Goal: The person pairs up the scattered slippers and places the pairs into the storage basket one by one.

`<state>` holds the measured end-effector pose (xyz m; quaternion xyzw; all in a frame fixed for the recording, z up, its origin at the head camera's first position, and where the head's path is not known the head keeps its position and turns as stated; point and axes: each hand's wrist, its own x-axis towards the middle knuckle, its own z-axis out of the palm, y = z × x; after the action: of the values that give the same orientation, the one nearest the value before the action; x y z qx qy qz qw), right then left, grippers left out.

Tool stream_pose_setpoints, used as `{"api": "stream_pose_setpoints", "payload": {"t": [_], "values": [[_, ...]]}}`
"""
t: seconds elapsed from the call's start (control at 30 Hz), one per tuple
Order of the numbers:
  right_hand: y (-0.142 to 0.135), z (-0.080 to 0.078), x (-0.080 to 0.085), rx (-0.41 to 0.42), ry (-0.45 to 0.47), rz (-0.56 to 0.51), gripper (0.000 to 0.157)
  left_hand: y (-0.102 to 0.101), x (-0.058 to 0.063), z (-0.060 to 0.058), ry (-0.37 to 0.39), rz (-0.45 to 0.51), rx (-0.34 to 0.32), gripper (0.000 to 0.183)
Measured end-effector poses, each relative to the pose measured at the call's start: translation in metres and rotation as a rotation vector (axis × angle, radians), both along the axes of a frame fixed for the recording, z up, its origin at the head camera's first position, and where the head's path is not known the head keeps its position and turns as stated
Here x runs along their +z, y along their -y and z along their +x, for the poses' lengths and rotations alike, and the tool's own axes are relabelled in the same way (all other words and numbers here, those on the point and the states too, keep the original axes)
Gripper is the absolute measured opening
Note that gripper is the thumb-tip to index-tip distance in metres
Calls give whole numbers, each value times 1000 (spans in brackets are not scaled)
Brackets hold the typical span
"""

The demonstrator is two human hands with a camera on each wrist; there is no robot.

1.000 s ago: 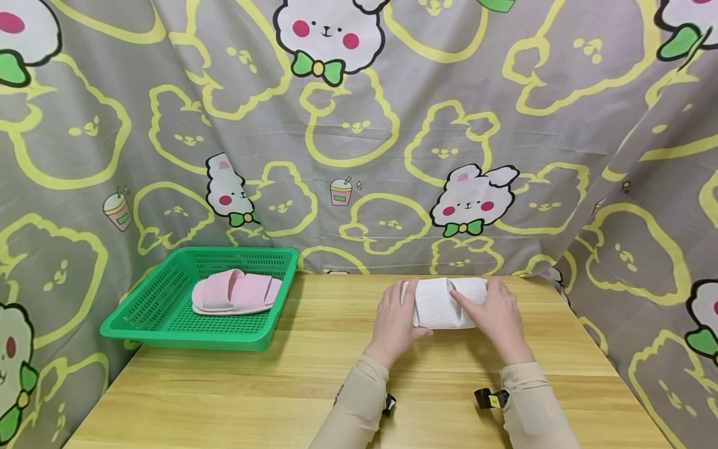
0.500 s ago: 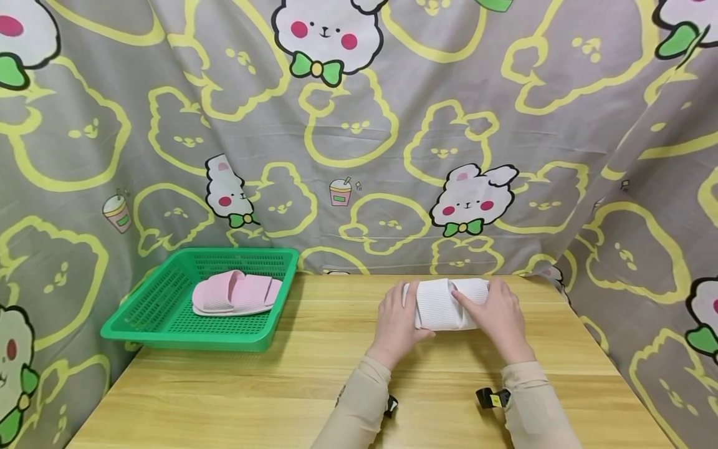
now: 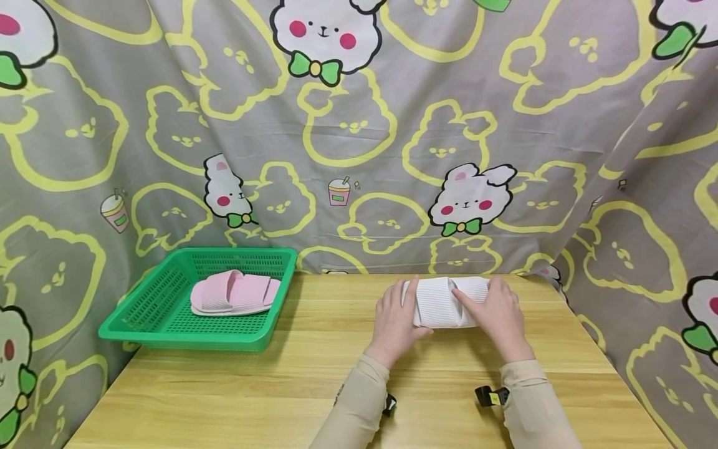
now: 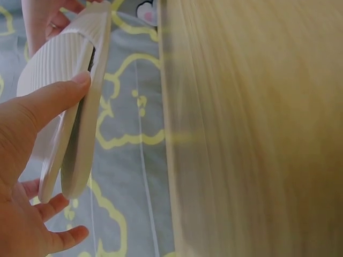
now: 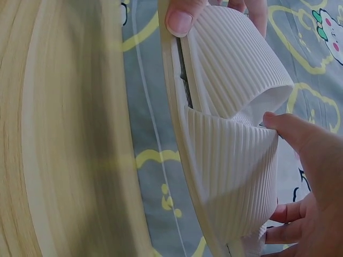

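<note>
Two white ribbed slide slippers (image 3: 437, 304) are held together above the right back part of the table, their straps side by side in the head view. My left hand (image 3: 391, 324) grips their left end; in the left wrist view its thumb (image 4: 61, 99) lies along the edges of the two soles. On the right end, my right hand (image 3: 501, 321) holds them. Its thumb (image 5: 300, 131) touches a strap in the right wrist view, with its other fingers at the outer side. The lower faces of the slippers are hidden in the head view.
A green plastic basket (image 3: 179, 340) stands at the left back of the wooden table (image 3: 269, 399). Pink slippers (image 3: 249, 294) lie inside it. A grey patterned curtain (image 3: 359, 143) hangs behind the table and along its sides.
</note>
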<state>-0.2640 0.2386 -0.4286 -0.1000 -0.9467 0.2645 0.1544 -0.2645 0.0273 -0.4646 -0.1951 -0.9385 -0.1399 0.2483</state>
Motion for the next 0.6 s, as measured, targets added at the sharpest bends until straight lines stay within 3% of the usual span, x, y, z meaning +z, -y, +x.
{"api": "stream_pose_setpoints", "payload": {"t": [0.6], "values": [[-1,1,2,-4,5,-10,93,4,3,0,-3,23,-45,114]]}}
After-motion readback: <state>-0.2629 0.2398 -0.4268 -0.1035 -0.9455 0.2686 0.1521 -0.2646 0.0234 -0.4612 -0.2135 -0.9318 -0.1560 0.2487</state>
